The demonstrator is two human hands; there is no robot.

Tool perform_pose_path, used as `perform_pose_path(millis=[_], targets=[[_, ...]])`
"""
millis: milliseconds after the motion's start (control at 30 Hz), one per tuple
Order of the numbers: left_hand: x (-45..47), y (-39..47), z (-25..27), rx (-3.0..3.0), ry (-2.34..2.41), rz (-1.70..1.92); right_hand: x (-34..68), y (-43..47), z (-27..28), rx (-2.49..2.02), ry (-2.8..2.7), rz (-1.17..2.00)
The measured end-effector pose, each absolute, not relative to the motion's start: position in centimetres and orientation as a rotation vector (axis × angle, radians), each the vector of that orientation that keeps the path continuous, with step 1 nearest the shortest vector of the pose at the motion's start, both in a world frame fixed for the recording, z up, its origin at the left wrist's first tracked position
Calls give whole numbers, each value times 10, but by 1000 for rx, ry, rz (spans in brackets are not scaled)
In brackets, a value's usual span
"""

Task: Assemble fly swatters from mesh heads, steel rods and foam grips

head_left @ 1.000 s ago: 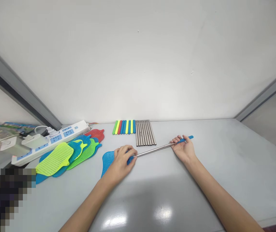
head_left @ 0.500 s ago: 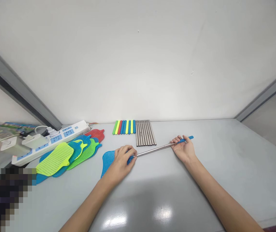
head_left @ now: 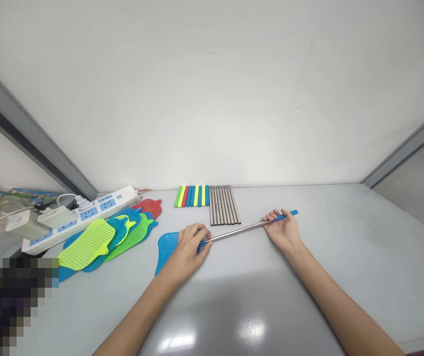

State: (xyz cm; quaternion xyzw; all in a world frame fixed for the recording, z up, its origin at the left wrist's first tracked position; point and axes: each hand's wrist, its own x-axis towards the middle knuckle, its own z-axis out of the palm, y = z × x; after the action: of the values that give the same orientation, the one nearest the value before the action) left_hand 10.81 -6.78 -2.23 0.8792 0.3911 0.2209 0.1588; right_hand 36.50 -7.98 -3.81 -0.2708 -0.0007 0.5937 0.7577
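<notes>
Below the frame's centre, an apparently joined blue flyswatter point(head_left: 237, 231) is gripped by the left hand point(head_left: 190, 245) at its neck point(head_left: 201, 245) and the right hand point(head_left: 284, 233) at its handle point(head_left: 292, 213), while mesh heads point(head_left: 90, 244) at left and coloured grips point(head_left: 191, 196) and metal rods point(head_left: 225, 206) mid-frame are not yet joined.

The rod point(head_left: 237, 231) looks like shiny metal, the mesh head point(head_left: 167, 248) plastic, the tabletop point(head_left: 353, 237) smooth, glossy.

On our grey table point(head_left: 367, 247) lie a white power strip point(head_left: 98, 208) and overlapping mesh paddles point(head_left: 87, 244) at left; at the far side we see coloured sticks point(head_left: 191, 196) beside metal tubes point(head_left: 224, 206) and, nearer, a blue paddle point(head_left: 166, 249).
</notes>
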Motion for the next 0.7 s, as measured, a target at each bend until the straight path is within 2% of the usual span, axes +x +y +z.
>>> perform_pose_path(millis=[700], targets=[[109, -68, -21, 2516, 1116, 601, 365, -84, -35, -574, 48, 1329]])
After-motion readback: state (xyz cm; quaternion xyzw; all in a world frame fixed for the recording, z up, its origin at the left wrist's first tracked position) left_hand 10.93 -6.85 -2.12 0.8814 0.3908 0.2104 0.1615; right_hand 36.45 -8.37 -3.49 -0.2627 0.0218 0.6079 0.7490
